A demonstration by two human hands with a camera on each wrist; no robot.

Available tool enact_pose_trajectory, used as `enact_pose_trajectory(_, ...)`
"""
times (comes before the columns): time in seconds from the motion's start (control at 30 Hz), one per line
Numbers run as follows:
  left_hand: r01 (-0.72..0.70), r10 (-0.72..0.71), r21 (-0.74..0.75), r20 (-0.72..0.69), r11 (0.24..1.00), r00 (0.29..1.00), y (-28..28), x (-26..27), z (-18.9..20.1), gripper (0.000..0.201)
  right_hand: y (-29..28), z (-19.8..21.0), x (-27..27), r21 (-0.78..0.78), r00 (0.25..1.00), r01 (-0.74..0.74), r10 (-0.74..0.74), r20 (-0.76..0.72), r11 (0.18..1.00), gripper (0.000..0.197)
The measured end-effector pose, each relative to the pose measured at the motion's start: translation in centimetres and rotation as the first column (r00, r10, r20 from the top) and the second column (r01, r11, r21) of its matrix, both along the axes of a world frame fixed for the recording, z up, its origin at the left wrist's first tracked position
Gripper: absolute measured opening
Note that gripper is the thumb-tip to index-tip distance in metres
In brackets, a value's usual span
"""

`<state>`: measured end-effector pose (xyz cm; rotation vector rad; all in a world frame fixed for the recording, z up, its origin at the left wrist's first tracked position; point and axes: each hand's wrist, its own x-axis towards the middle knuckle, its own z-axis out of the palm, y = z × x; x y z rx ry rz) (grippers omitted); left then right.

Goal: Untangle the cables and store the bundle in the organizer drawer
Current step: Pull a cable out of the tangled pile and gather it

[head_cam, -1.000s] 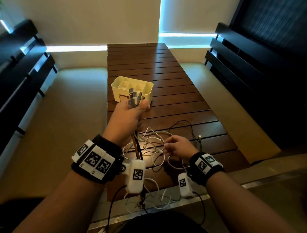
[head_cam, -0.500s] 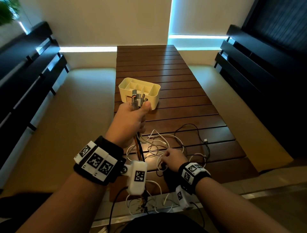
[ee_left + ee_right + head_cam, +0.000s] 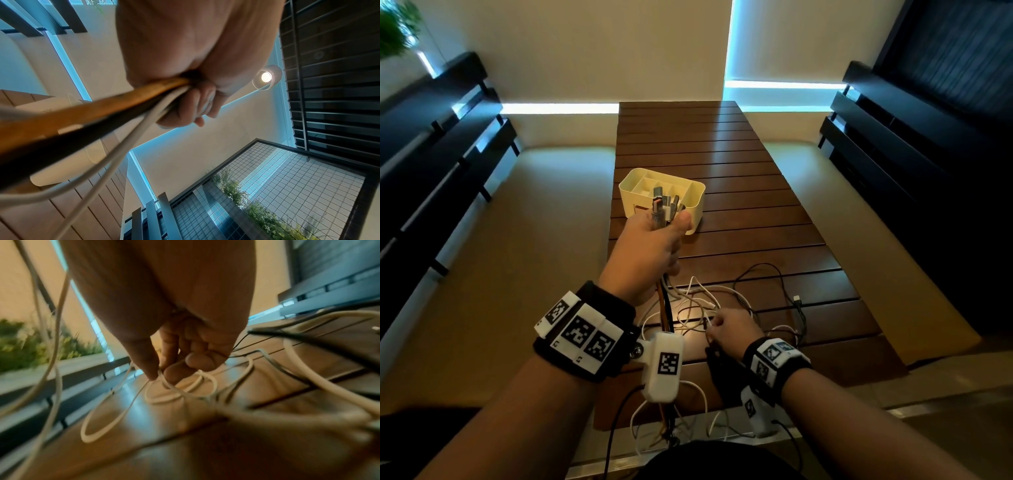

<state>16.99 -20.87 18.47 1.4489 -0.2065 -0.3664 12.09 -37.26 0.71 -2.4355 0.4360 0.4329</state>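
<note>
My left hand (image 3: 650,246) is raised over the table and grips a bundle of cables, their plug ends (image 3: 664,205) sticking up past the thumb. In the left wrist view an orange, a black and white cables (image 3: 98,116) run out of the fist (image 3: 185,100). Below it a tangle of white and black cables (image 3: 709,305) lies on the wooden table (image 3: 739,219). My right hand (image 3: 732,327) is low on the tangle; its thumb and forefinger (image 3: 160,374) pinch a thin white cable (image 3: 176,391). The cream organizer box (image 3: 688,190) stands just behind the left hand.
A black cable with a plug end (image 3: 796,299) trails to the right on the table. Cable ends hang over the near table edge (image 3: 674,435). Dark slatted benches (image 3: 438,164) flank the table on both sides, with beige floor between.
My right hand has moved from the tangle's right side toward me and left, settling lower on the cables. The left hand stays raised with the bundle; the head view shifted slightly.
</note>
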Motion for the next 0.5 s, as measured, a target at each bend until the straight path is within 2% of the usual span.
enact_pose_trajectory(0.07,-0.005,0.005,-0.013,0.0,1.0,1.0,-0.2,0.0,-0.1,0.043,-0.9,1.4,0.2,0.23,0.977,0.142,-0.174,0.123,0.963,0.011)
enact_pose_trajectory(0.13,-0.016,0.016,-0.013,0.004,1.0,1.0,-0.5,0.1,-0.1,0.043,-1.6,3.2,0.3,0.406,0.939,0.173,-0.274,0.206,0.897,0.008)
enact_pose_trajectory(0.3,-0.058,0.059,-0.01,0.018,0.998,0.998,-1.2,0.5,-0.3,0.041,-2.8,7.6,-0.1,0.657,0.856,0.081,-0.39,0.34,0.75,0.007)
enact_pose_trajectory(0.43,-0.054,0.054,-0.022,0.027,0.998,0.998,-1.8,0.7,-0.4,0.034,-3.5,10.2,-0.4,0.804,0.814,-0.019,-0.458,0.358,0.595,0.008)
enact_pose_trajectory(0.5,-0.045,0.046,-0.024,0.039,0.999,0.998,-2.2,0.7,-0.6,0.028,-3.9,11.0,-0.3,0.832,0.809,-0.051,-0.465,0.359,0.553,0.009)
